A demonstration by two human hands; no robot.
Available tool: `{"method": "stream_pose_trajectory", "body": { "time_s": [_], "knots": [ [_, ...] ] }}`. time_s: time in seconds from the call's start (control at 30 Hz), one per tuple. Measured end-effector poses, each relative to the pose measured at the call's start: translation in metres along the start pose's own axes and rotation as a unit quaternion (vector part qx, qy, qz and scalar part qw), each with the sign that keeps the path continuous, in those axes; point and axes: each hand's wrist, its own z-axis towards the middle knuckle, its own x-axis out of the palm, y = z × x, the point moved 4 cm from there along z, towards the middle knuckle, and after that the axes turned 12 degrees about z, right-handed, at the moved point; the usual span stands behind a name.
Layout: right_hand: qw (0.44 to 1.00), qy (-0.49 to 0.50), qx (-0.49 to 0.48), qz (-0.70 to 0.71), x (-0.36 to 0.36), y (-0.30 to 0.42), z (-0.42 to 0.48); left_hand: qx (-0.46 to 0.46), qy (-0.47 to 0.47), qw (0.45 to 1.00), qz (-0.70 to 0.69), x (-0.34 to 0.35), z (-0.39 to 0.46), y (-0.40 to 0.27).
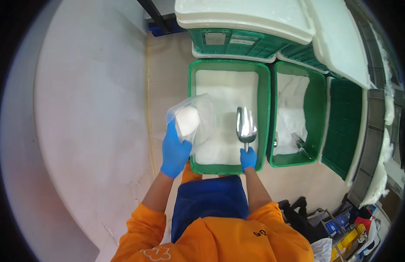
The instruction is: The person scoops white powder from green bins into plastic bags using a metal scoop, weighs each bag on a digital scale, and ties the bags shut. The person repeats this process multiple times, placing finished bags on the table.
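Observation:
My left hand (177, 147), in a blue glove, grips a clear plastic bag (205, 122) with a mound of white powder (187, 121) inside. The bag hangs over the left part of a green bin (268, 114). A broad layer of white powder or fine grains (225, 86) covers the bin's floor. In my right hand (248, 159), also gloved in blue, is the handle of a shiny metal scoop (246, 126). Its bowl points away from me above the powder, and no heap shows in it.
To the right, a second green bin (323, 114) holds white material and a metal scoop (299, 141). Beyond stand green bins with white lids (245, 14); labels bear writing. A pale wall (97, 114) rises on the left. A rack with blue and yellow items (348, 235) stands lower right.

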Motion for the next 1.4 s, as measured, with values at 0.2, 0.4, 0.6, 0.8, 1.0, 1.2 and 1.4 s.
{"method": "stream_pose_trajectory", "body": {
  "time_s": [0.2,0.4,0.6,0.8,1.0,1.2,1.4],
  "knots": [
    [0.995,0.071,0.059,0.030,0.177,-0.004,0.114,-0.075,0.018,0.993,-0.091,0.003,-0.009,0.009],
    [0.997,0.039,0.020,0.058,0.206,0.075,0.235,-0.086,-0.005,0.994,-0.060,0.019,-0.022,0.033],
    [0.995,0.019,-0.024,0.100,0.133,0.039,0.144,-0.113,-0.009,0.986,-0.124,0.015,-0.028,0.023],
    [0.996,0.012,-0.079,0.032,0.018,0.014,0.040,-0.133,0.014,0.986,-0.104,0.001,-0.038,0.013],
    [0.999,0.021,-0.047,0.010,-0.081,0.004,-0.051,-0.030,-0.043,0.998,0.024,0.005,-0.046,0.019],
    [0.985,-0.019,-0.164,-0.051,-0.166,0.047,-0.092,-0.062,-0.010,0.998,0.012,0.015,-0.054,0.029],
    [0.937,0.069,-0.300,-0.163,-0.187,0.159,-0.091,-0.051,0.022,0.998,0.006,0.026,-0.055,0.014]
  ]
}}
